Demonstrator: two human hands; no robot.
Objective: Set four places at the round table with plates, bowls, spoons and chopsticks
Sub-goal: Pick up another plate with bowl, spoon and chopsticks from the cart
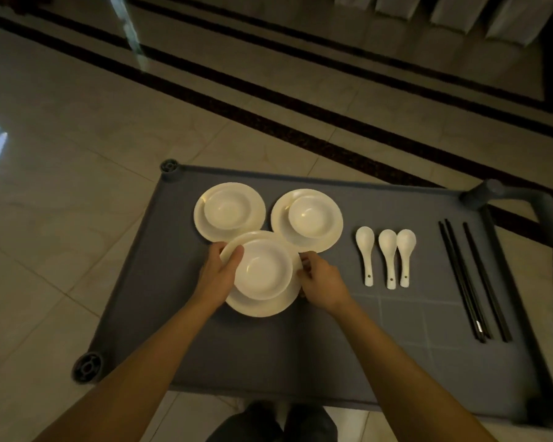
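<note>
Three white plates, each with a white bowl on it, stand on a grey cart top [268, 352]. The nearest plate [262, 309] carries a bowl [264, 269]. My left hand [219, 275] grips that plate's left rim, thumb over the edge beside the bowl. My right hand [321, 282] grips its right rim. Behind are a left plate [205, 229] with its bowl [229, 208] and a right plate [331, 237] with its bowl [312, 216]. Three white spoons [388, 256] lie side by side to the right. Black chopsticks [473, 279] lie at the far right.
The cart has a raised rim, corner posts [170, 167] and a handle bar [521, 199] at the right. A wheel [87, 366] sticks out at the near left. Glossy tiled floor [77, 154] with dark stripes surrounds it. My shoes [278, 422] show below.
</note>
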